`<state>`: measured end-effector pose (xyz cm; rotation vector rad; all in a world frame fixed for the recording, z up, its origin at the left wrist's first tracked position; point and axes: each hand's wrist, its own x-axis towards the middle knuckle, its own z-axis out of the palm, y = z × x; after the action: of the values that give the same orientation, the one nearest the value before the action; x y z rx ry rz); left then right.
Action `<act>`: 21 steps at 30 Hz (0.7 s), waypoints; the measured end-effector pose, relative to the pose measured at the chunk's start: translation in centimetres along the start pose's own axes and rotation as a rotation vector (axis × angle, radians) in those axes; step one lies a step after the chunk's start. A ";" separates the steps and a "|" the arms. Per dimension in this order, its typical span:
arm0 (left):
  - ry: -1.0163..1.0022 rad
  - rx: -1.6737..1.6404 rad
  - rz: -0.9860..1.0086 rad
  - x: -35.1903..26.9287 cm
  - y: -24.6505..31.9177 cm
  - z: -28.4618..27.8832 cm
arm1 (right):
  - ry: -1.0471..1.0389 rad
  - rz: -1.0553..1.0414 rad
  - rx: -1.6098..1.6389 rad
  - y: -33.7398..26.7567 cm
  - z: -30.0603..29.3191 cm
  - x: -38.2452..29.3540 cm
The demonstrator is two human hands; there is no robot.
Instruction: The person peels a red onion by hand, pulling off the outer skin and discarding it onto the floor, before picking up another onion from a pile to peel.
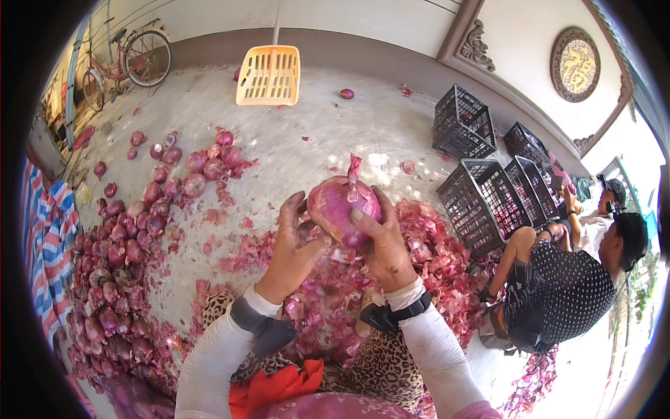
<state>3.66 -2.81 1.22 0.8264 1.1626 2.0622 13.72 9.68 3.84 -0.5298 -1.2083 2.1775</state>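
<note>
A large red onion (337, 212) with a dry, twisted neck pointing up is held in front of me. My right hand (384, 243) grips its right side, thumb pressed on the front skin. Against the lower left of the bulb, my left hand (296, 246) is cupped, some fingertips hidden behind it. Both palms look soiled, and dark straps circle my wrists over white sleeves. Loose red onion skins (439, 251) form a heap below and to the right of my hands. To the left lies a long pile of red onions (112, 304).
Black plastic crates (484, 196) stand at right, beside a seated person in a dotted shirt (568, 293) and another person (591, 230). A yellow slotted scoop (268, 76) leans at the wall. A bicycle (128, 60) is back left; striped tarpaulin (49, 251) borders the pile.
</note>
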 end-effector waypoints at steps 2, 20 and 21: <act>0.061 0.168 0.059 -0.1 0.0 0.4 | 0.000 0.001 0.098 0.1 -0.5 0.2; 0.078 0.903 0.336 -0.8 0.5 2.2 | 0.109 -0.240 -0.078 0.5 0.8 -0.3; 0.076 0.903 0.335 -0.7 0.3 2.1 | 0.115 -0.260 -0.091 0.6 0.7 -0.3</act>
<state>5.65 -2.45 2.24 1.4307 2.1715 1.7685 13.31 8.77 3.68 -0.4984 -1.2441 1.8563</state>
